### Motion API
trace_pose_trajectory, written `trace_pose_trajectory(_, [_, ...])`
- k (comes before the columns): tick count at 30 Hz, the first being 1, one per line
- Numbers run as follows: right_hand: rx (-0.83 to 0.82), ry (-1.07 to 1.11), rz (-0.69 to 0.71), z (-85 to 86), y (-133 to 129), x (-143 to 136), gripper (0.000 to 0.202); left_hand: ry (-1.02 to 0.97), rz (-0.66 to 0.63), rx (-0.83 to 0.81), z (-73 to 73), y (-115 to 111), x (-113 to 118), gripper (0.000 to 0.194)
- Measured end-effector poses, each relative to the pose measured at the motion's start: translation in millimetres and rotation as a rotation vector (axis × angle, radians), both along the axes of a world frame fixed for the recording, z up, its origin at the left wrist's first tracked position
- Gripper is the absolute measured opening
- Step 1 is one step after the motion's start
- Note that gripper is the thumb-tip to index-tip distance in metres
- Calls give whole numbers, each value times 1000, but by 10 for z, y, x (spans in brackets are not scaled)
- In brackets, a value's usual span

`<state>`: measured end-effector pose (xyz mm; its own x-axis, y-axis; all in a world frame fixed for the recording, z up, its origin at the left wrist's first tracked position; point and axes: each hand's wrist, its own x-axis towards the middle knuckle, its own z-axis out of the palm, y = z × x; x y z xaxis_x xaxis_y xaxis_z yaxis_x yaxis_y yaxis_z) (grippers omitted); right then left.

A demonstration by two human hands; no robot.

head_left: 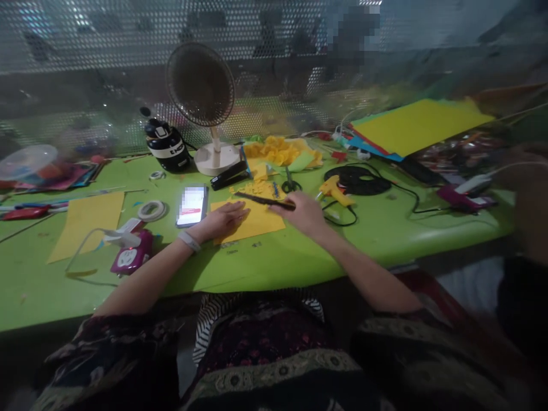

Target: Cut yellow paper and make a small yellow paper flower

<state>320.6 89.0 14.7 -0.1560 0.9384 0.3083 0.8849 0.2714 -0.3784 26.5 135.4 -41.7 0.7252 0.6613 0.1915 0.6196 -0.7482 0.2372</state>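
Observation:
My left hand (223,221) lies flat on a yellow sheet (261,222), its fingers stretched out. In my right hand (306,214) is a long dark tool (265,200), its thin end pointing left over the sheet's back edge; what kind of tool it is I cannot tell. Small yellow cut pieces (259,188) lie just behind the sheet. A phone (192,206) with a lit screen is left of my left hand. Dark-handled scissors (291,184) and a yellow glue gun (336,191) lie behind and to the right of the tool.
A fan (214,157), black bottle (169,149) and black stapler (229,175) stand or lie at the back. Yellow paper flowers (278,151) are beside them. Left are tape (152,211) and a purple power strip (132,254). A person (528,200) is at the right edge.

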Motion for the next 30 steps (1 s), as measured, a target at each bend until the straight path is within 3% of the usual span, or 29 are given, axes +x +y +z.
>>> trace_pose_trajectory(3, [17,-53,-201,44,414,176,48,37,-1,9,47,-28,16,52])
trace_pose_trajectory(8, [-27,-98,-366,60,902,305,49,62,21,-1,97,-69,26,51])
trace_pose_trajectory(14, [-93,-114,-455,60,1198,220,60,75,24,-23,106,-88,11,51])
trace_pose_trajectory(18, [-136,-164,-453,8,1256,158,51,63,29,-49,122,-102,-2,52])
trace_pose_trajectory(21, [-44,-228,-313,39,1173,130,42,54,40,-77,176,-140,-5,58])
trace_pose_trajectory(24, [-67,-160,66,112,927,101,44,88,38,-130,262,-209,-13,74])
trace_pose_trajectory(27, [-196,-173,488,85,568,83,71,147,17,-180,315,-283,-29,104])
trace_pose_trajectory(30, [-244,-308,703,-87,259,83,99,179,-5,-191,296,-338,-40,117])
